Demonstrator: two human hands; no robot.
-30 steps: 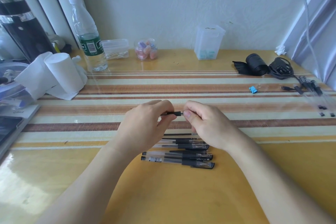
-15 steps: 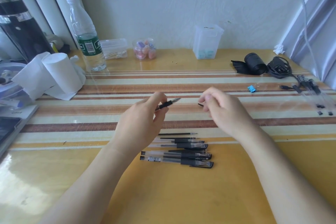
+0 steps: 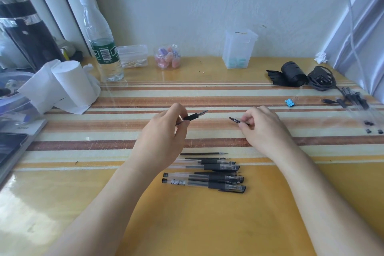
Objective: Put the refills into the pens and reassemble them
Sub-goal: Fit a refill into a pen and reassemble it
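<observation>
Head view looks down on a yellow tabletop with a striped mat across its middle. By the left edge stand a black flask and a roll of white tissue. A clear water bottle stands near the far left corner, with a flat clear box and a small jar of pastel pieces next along the far edge.

Over the centre the left hand is raised, thumb and fingers pinching the black grip section of a pen whose bare tip points right. A gap separates it from the right hand, which pinches a small black tapered part between thumb and forefinger, narrow end toward the pen tip. Whether it is a cap or a nose cone cannot be told.

Nearer the front edge, between the forearms, lies a row of pens side by side, with a loose refill at its far side.

A tall clear tub stands at the far edge, right of centre. Toward the far right corner lie a black roll and a coiled black cable, with a blue binder clip nearer. By the right edge lie more pens and a few small black caps.
</observation>
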